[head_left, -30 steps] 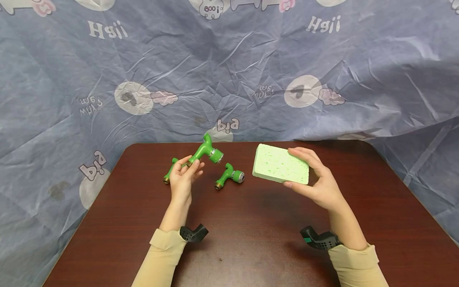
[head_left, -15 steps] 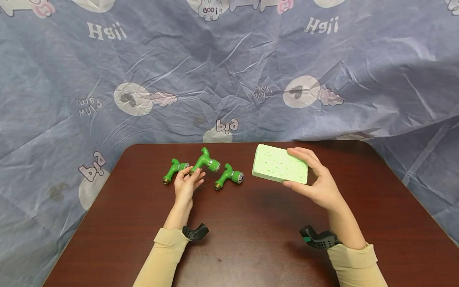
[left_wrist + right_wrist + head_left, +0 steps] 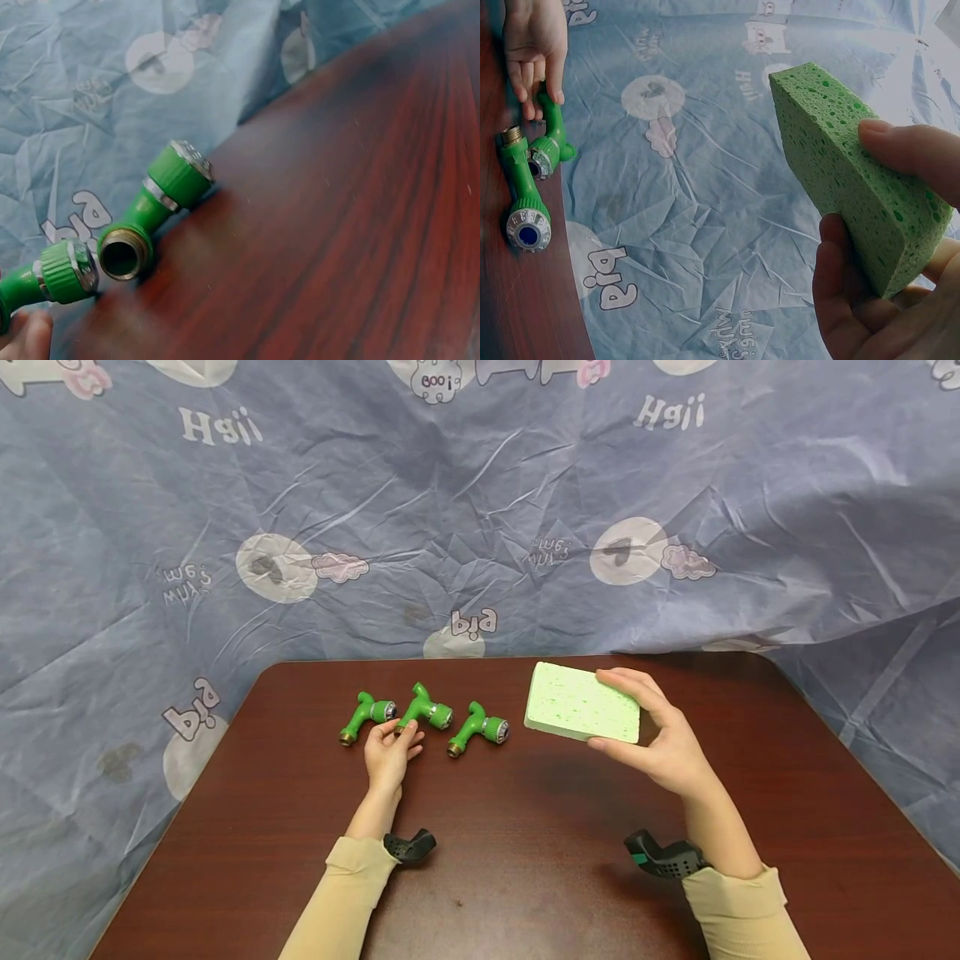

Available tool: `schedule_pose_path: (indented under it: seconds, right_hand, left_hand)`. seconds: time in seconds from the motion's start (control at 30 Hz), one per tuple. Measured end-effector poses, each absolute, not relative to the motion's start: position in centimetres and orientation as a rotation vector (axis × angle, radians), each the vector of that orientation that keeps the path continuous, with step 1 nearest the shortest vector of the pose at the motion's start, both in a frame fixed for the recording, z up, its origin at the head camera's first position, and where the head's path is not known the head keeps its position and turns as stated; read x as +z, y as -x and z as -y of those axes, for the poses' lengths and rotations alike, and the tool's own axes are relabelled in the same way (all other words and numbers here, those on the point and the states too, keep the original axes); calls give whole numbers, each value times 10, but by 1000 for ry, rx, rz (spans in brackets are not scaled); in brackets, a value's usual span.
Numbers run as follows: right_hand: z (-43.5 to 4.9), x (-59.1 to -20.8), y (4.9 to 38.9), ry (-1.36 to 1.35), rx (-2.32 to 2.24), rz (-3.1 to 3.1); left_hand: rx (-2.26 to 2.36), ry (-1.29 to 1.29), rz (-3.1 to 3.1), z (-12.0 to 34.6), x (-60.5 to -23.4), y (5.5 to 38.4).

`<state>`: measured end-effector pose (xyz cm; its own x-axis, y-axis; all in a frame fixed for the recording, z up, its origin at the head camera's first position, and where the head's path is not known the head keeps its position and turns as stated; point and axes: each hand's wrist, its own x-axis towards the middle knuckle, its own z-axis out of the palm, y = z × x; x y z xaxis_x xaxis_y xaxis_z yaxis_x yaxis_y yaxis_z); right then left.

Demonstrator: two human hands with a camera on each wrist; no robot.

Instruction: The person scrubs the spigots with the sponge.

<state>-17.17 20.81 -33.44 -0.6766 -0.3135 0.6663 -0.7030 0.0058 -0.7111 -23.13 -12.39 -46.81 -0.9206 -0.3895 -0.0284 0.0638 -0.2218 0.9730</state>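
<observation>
The middle green tap (image 3: 424,707) is pinched by its threaded end in the left hand (image 3: 387,760). The left tap (image 3: 363,713) lies beyond that hand's left side, the right tap (image 3: 473,725) to its right. The right hand (image 3: 670,750) grips a light green sponge (image 3: 579,703) above the table (image 3: 525,835).

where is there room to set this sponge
Bare table shows between the left hand and right hand, nearer than the right tap, also right of that hand. Crowded: back left, where left tap, middle tap and right tap are close, the left hand pinching the middle one.
</observation>
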Motion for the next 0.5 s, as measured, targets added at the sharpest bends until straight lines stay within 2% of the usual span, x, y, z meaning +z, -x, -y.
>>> schedule_pose_path:
  seconds: [0.23, 0.5]
  right_hand:
    - [-208, -335, 172, -1024, 1656, 2006]
    - [-207, -337, 173, -1016, 1653, 2017]
  left_hand:
    - [-1327, -399, 2282, 132, -470, 226]
    - [-1148, -377, 2349, 139, -471, 225]
